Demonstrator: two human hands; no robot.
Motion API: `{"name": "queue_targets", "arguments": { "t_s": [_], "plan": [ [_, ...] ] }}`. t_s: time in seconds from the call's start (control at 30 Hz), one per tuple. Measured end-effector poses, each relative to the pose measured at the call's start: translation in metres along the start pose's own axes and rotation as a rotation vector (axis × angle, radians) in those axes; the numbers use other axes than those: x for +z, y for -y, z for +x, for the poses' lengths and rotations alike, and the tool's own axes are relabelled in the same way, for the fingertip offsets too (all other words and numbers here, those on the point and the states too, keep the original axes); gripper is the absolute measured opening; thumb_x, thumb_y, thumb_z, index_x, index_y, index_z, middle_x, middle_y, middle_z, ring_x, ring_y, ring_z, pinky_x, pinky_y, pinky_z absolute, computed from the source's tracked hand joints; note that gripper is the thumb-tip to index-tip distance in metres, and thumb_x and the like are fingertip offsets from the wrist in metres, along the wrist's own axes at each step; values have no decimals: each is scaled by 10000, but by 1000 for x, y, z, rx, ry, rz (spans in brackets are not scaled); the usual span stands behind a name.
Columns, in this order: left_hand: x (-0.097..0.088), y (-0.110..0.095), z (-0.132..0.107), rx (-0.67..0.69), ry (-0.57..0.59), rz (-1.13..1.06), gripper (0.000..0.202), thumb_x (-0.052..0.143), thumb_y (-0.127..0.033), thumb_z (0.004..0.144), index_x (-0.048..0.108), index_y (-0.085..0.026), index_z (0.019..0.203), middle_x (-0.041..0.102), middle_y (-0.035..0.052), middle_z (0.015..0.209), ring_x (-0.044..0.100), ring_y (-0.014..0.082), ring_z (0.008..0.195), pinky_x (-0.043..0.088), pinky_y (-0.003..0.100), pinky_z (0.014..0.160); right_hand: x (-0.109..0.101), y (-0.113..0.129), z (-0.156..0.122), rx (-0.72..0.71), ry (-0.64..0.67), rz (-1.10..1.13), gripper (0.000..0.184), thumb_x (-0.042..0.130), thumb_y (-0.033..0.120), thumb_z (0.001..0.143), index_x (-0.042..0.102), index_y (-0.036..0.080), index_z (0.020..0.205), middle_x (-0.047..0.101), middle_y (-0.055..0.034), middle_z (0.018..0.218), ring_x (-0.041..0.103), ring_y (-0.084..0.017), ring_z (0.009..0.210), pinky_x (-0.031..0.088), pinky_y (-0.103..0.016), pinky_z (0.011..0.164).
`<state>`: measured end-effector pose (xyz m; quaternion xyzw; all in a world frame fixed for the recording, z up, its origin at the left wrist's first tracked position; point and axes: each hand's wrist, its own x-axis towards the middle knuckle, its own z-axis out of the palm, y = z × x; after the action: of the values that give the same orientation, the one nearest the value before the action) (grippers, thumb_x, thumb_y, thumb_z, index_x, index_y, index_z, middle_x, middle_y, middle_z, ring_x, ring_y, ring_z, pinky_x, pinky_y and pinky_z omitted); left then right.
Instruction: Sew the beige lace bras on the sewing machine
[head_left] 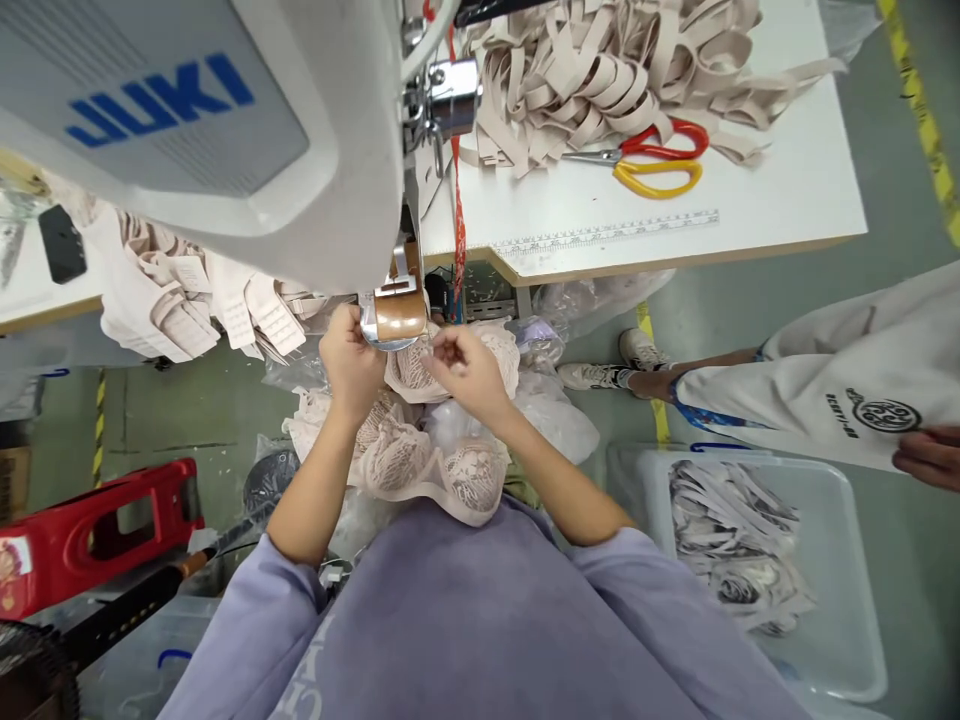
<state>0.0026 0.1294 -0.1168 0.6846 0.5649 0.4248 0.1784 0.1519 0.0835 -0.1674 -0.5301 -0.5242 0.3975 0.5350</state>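
My left hand (pixel 349 358) is closed on the edge of a pale pink lace bra (pixel 420 375), right beside the brown arm end (pixel 399 312) of a white JUKI sewing machine (pixel 225 130). My right hand (pixel 466 370) pinches the same bra just right of the arm end. More lace bra cups (pixel 435 470) hang over my lap between my forearms. I wear lilac sleeves.
A heap of beige straps (pixel 600 70) and red and yellow scissors (pixel 660 158) lie on the white table (pixel 787 200). A bin of cut pieces (pixel 750 550) stands at right. Another person's legs and sneakers (pixel 637 365) are nearby. A red stool (pixel 90 530) is at left.
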Motion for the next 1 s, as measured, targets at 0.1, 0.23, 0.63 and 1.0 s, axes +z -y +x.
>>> {"name": "queue_targets", "arguments": {
  "t_s": [0.1,0.23,0.63,1.0],
  "plan": [
    [0,8,4,8,2,-23,166,621,-243,816,484,-205,728,514,-30,690,473,123,661,378,243,633,-26,-5,-37,168,367,-72,254,649,408,916,628,202,1063,684,-36,937,648,-177,812,528,-313,721],
    [4,21,10,44,-22,4,149,601,-193,796,476,-206,715,482,-42,658,431,117,629,332,246,620,-43,-7,-85,195,760,-302,459,690,500,892,637,193,1230,699,-122,1181,674,-264,1021,532,-369,809],
    [-58,-18,-66,74,732,-301,308,789,-311,709,701,-245,996,720,47,937,656,234,842,508,313,735,-37,24,-103,336,819,-207,91,718,206,825,735,186,912,734,6,857,650,-163,788,425,-234,664],
    [-87,-40,-72,82,1213,104,297,501,-306,933,425,-181,675,407,-35,598,399,105,560,206,265,554,-42,89,-69,38,872,-588,108,666,269,853,740,201,891,716,-2,807,600,-150,738,281,-249,594]
  ]
}}
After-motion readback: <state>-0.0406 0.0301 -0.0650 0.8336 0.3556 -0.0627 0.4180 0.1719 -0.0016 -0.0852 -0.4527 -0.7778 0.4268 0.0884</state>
